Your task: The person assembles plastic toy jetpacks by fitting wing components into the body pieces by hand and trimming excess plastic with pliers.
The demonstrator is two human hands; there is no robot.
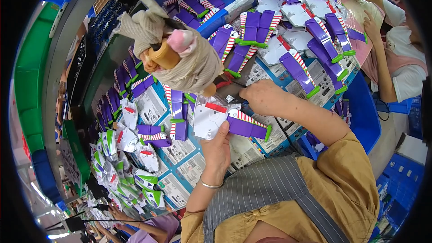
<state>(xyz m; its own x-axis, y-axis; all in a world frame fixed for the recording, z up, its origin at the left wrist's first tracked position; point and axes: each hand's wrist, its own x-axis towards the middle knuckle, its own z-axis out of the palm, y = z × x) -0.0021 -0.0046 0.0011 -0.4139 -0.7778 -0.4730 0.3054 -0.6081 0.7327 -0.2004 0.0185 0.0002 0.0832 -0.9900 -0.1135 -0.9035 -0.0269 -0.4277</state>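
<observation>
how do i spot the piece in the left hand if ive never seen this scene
From the striped apron at the bottom, go left to the bracelet, then up to the left hand. It grips a white panel with a red strip and a purple, green-tipped wing reaching right. Similar winged pieces lie loose around it.

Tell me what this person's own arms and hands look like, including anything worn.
Loose mustard-yellow fabric sleeves end near the elbows. The left hand and right hand are ungloved; a thin, silver-coloured bracelet circles the left wrist.
</observation>
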